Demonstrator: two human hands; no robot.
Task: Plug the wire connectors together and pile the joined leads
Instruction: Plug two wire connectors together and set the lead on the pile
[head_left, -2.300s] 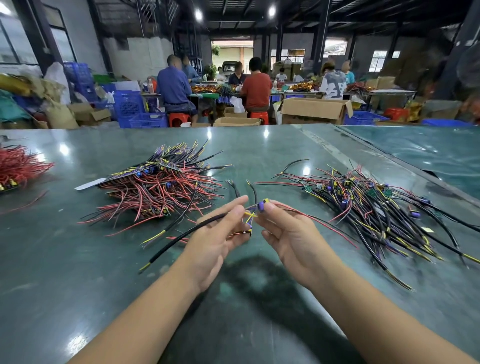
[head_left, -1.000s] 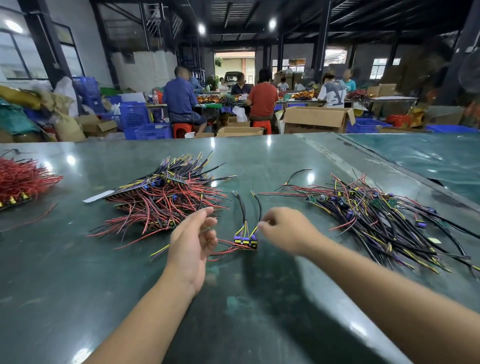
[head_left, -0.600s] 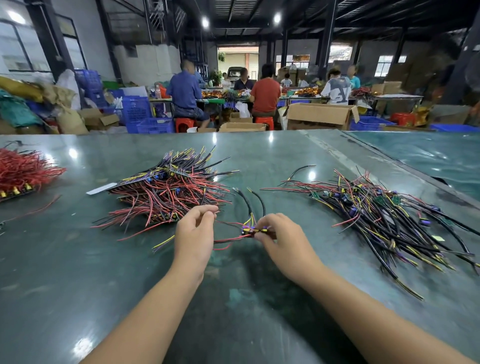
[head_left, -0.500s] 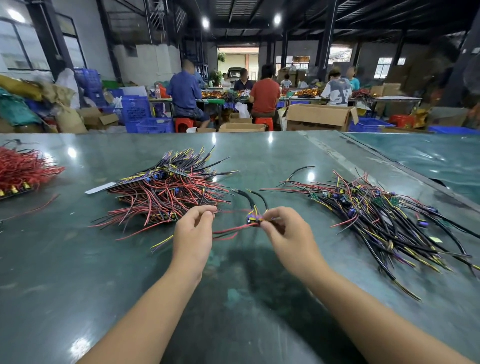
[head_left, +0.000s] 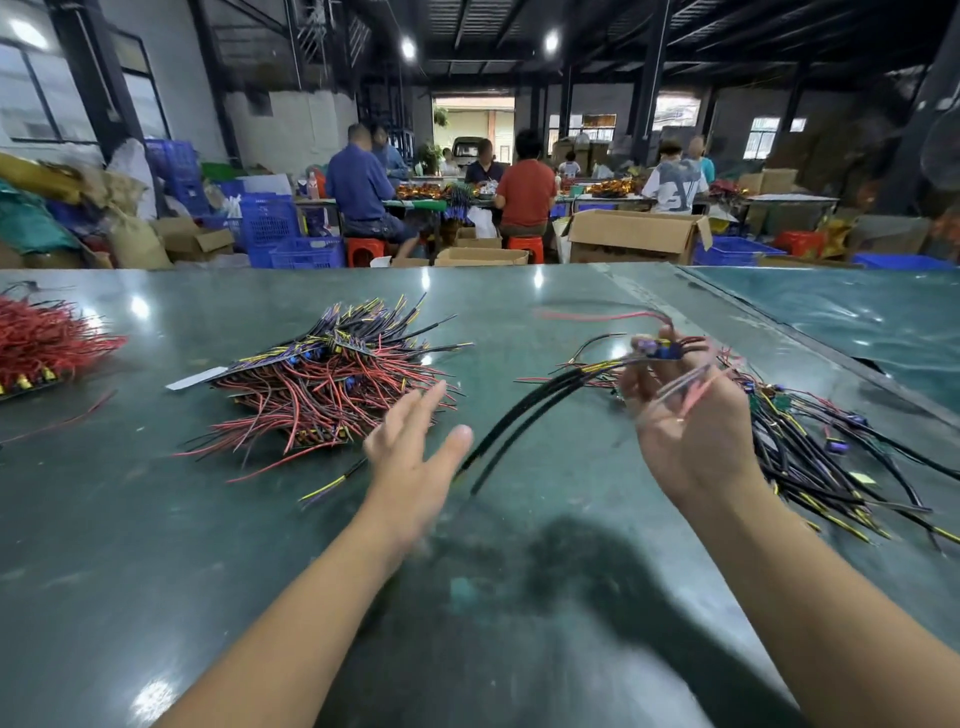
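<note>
R hand (head_left: 685, 415) is holding the joined leads (head_left: 655, 351) by the connectors, grip pinched, raised just above the finished pile (head_left: 810, 447) on the bench (head_left: 156, 519), prob so the black tails are hanging free before dropping. L hand (head_left: 410, 441) is hovering empty, grip wide, near the unjoined pile (head_left: 332, 384), likely reaching for the next lead.
</note>
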